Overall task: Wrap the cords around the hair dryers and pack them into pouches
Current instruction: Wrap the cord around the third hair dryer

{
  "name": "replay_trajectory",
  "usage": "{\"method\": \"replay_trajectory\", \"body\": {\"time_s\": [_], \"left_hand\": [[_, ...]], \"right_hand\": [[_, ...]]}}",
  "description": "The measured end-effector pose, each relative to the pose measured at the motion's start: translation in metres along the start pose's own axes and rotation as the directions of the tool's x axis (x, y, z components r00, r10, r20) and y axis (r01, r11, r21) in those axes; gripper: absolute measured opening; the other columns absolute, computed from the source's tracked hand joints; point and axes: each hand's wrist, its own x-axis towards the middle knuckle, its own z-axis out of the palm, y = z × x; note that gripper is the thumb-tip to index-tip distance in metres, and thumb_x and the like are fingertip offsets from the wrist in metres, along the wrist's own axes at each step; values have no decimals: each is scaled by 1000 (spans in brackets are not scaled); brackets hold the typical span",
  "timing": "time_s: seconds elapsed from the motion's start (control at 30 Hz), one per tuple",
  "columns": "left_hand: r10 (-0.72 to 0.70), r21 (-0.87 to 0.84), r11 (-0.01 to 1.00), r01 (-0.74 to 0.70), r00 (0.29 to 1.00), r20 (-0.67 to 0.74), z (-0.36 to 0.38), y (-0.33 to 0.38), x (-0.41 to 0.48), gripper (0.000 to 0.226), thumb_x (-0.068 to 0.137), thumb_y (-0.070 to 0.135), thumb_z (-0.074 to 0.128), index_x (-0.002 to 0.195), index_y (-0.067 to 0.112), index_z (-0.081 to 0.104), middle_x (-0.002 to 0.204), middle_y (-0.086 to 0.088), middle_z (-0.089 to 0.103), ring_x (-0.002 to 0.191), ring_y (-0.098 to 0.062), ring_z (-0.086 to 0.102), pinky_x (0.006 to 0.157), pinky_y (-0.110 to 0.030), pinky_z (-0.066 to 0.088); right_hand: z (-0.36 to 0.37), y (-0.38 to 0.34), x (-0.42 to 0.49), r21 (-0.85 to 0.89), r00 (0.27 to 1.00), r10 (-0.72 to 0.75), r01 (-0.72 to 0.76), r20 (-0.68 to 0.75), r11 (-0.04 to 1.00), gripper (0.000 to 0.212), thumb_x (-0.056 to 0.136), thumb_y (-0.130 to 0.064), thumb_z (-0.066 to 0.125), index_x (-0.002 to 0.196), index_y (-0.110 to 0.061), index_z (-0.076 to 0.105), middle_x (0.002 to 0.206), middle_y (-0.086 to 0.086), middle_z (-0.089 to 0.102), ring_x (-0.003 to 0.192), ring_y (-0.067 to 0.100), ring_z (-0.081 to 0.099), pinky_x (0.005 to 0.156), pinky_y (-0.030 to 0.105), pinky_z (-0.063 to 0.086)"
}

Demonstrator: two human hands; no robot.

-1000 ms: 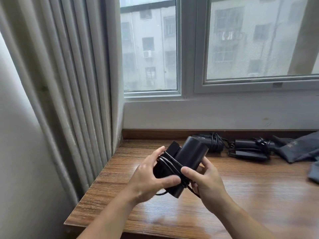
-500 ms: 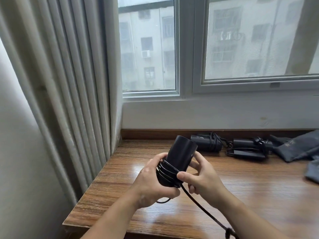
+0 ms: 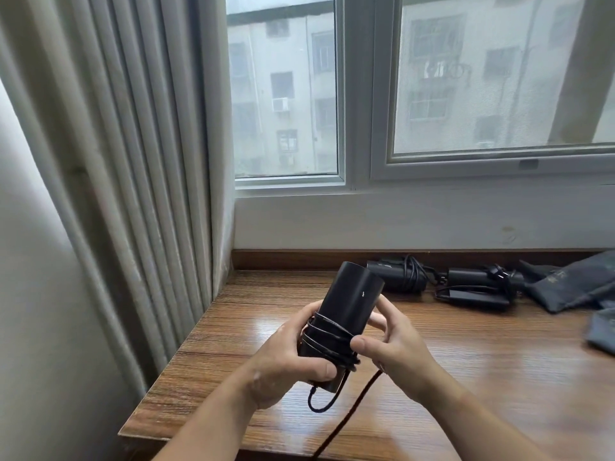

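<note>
Dryer [image 3: 352,304] sits above the desk's [image 3: 466,377] near-left corner; left hand [image 3: 286,357] grips its wrapped lower end; right hand [image 3: 392,347] pinches the cord [image 3: 332,337] onto the coils; I judge the barrel rigid and slick, the cord springy; best held at the wraps.

The left hand [image 3: 286,364] is gripping a black hair dryer [image 3: 352,297] above the bench's [image 3: 482,377] left end while the right hand [image 3: 396,347] is holding its cord [image 3: 329,337] against the coils; a second dryer [image 3: 396,276], a third dryer [image 3: 479,289] and a grey pouch [image 3: 572,287] are lying along the far edge
</note>
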Motion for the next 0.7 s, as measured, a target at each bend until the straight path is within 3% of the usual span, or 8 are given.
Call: {"method": "replay_trajectory", "body": {"time_s": [0.07, 0.1, 0.17, 0.23, 0.33, 0.5, 0.63, 0.7], "left_hand": [[17, 16, 1000, -16, 999, -31, 0, 2, -1, 88, 73, 7, 76, 150, 30, 42, 132, -22, 61, 118, -43, 63, 99, -66, 50], [45, 71, 997, -41, 997, -58, 2, 5, -3, 89, 75, 7, 76, 151, 36, 40, 129, -16, 64, 115, -37, 66, 98, -60, 53], [111, 296, 954, -52, 976, -185, 11, 9, -5, 92, 77, 16, 80, 151, 46, 34, 117, 3, 70, 108, -14, 68, 94, -33, 58], [235, 555, 832, -6, 910, -342, 30, 12, -7, 101, 72, 36, 85, 152, 48, 25, 113, 22, 61, 108, 10, 56, 85, -5, 46], [309, 659, 751, 40, 861, -404, 47, 1, -4, 120, 60, 64, 85, 152, 54, 10, 120, 31, 44, 111, 21, 41, 79, 3, 36], [292, 580, 815, -1, 864, -410, 27, -2, -2, 112, 54, 48, 92, 147, 55, 32, 113, 23, 62, 105, 5, 59, 84, -7, 47], [121, 285, 958, -21, 934, -337, 11, 8, -6, 97, 62, 18, 96, 138, 54, 49, 108, 7, 75, 98, -18, 74, 79, -38, 64], [52, 94, 995, -29, 967, -251, 6, 9, -8, 89, 69, 7, 91, 140, 45, 53, 114, -9, 74, 104, -31, 73, 89, -54, 60]], "right_hand": [[3, 3, 0, 30, 997, -33, 35, -64, 999, 74, 65, -41, 90, 132, -36, 59, 126, 6, 70, 117, 23, 67, 89, 54, 58], [6, 3, 0, 38, 994, -46, 50, -100, 998, 70, 64, -38, 90, 129, -37, 61, 123, 3, 72, 119, 24, 65, 90, 56, 57], [13, 1, 0, 29, 979, -50, 57, -200, 998, 66, 59, -40, 88, 120, -46, 64, 115, -6, 75, 118, 12, 64, 86, 44, 58], [21, 1, 2, 1, 959, -48, 50, -280, 999, 65, 56, -43, 88, 116, -48, 65, 111, -11, 76, 114, 5, 64, 90, 40, 56], [27, 1, 1, -14, 955, -38, 35, -294, 999, 66, 57, -46, 88, 119, -44, 66, 111, -11, 76, 114, 4, 64, 96, 48, 55], [16, -6, -2, -188, 979, -40, 2, -200, 982, 67, 60, -55, 82, 124, -50, 61, 115, -18, 72, 115, -1, 60, 95, 40, 53], [0, -10, -4, -115, 993, -21, 8, -118, 993, 70, 70, -36, 87, 134, -43, 60, 120, -4, 74, 111, 15, 70, 82, 37, 62], [-5, -12, -3, -86, 996, -19, 12, -84, 996, 63, 79, -19, 86, 135, -33, 60, 108, -2, 78, 95, 18, 76, 74, 28, 61]]}}
